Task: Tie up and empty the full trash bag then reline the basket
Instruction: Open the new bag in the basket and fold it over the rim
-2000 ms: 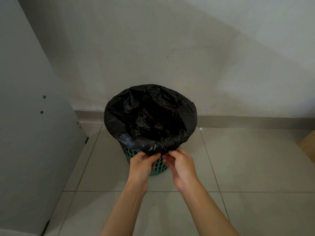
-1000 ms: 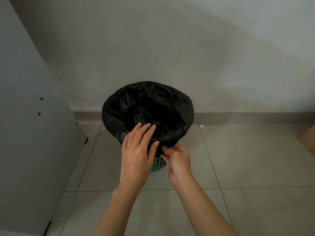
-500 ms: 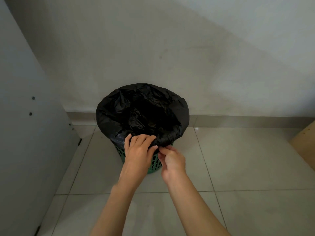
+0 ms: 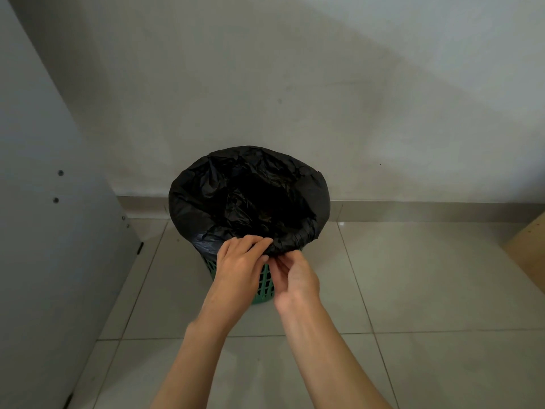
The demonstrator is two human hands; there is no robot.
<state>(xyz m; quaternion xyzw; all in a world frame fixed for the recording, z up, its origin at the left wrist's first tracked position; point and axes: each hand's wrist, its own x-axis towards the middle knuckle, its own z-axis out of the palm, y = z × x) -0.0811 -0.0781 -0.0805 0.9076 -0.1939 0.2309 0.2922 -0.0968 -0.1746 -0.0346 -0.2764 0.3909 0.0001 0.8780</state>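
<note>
My left hand [image 4: 239, 268] has curled over the bag [image 4: 206, 202] rim; right hand [image 4: 296, 280] pinches its hem. I judge peeling off the basket [image 4: 263, 286] is starting, nothing tied.

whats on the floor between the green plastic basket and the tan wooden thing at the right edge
Nothing: the head view shows only bare grey floor tiles between the green lattice plastic basket and the tan wooden object.
</note>
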